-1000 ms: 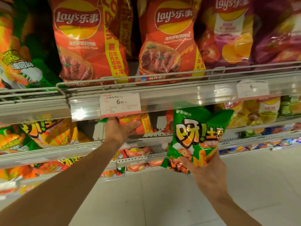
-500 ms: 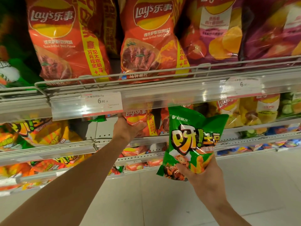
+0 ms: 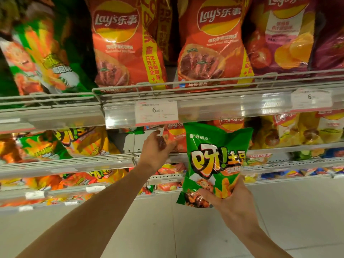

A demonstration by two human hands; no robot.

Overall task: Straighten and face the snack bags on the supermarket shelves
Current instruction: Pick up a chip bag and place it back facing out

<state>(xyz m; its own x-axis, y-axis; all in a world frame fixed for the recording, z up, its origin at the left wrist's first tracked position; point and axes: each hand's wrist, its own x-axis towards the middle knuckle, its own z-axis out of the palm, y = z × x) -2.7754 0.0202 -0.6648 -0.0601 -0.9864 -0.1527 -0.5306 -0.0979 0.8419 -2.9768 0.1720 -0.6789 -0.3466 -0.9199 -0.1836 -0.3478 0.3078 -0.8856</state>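
The right hand (image 3: 229, 199) grasps a green snack bag (image 3: 214, 161) by its bottom, upright before the shelves (image 3: 61, 164); the left hand (image 3: 158, 148), fingers loose, reaches toward red Lay's bags (image 3: 176, 135) beneath a 6.80 price tag (image 3: 156, 113); pale tiled floor below

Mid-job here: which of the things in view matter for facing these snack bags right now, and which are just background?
In play:
- green snack bag, held at its bottom by the right hand
- left hand, reaching into the middle shelf gap
- small red Lay's bag just beyond its fingers

Background:
- large red Lay's bags above
- price tag
- purple bags
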